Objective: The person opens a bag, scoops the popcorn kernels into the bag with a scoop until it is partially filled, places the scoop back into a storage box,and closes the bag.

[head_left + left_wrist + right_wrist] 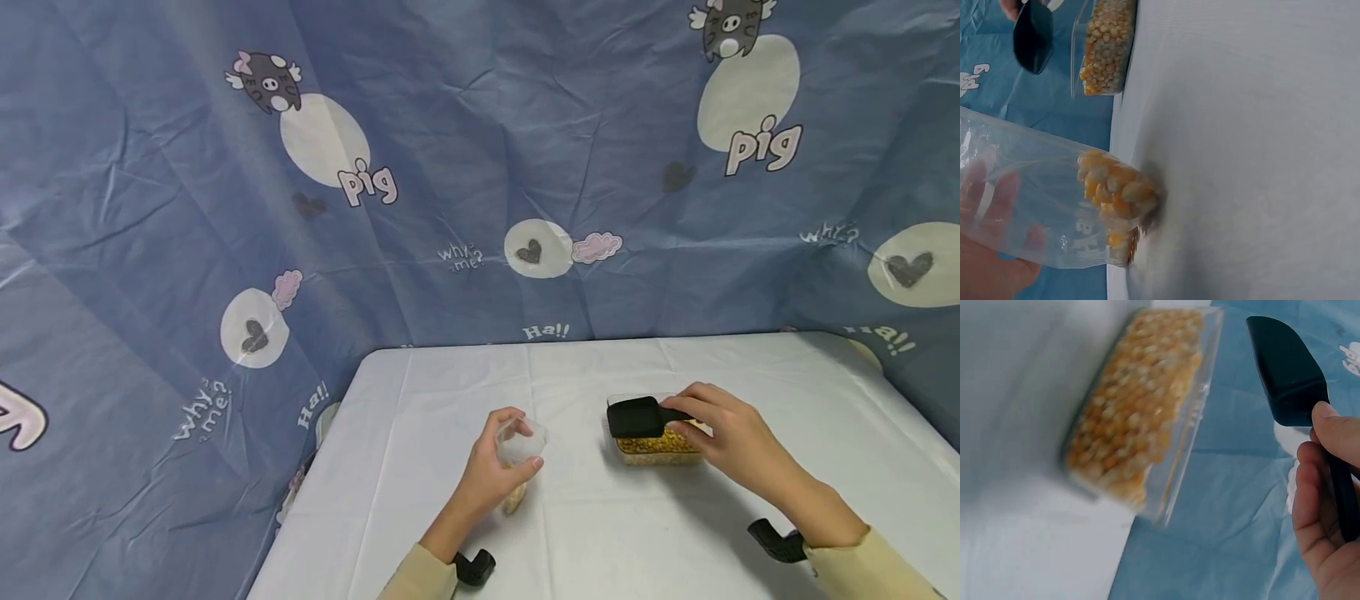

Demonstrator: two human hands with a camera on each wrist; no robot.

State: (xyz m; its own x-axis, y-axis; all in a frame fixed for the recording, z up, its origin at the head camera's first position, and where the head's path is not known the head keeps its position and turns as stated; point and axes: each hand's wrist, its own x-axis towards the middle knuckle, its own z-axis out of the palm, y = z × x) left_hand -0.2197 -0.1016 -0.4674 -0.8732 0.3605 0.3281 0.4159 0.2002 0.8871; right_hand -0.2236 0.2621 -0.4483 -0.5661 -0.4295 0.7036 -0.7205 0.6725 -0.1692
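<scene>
Left hand [491,471] grips clear plastic bag [1060,212], some corn kernels [1116,187] at its bottom. Right hand [731,429] pinches black scoop [633,418] over clear box [660,458] on table [585,533]. Looks like bag-filling, between scoops; next likely needs dipping scoop, keeping bag mouth spread.

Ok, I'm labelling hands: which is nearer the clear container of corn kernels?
Right. The right hand is above the container, holding a black scoop; the left hand is farther left, gripping a plastic bag.

White-clothed table [577,517] carries a kernel-filled box [660,459]
</scene>
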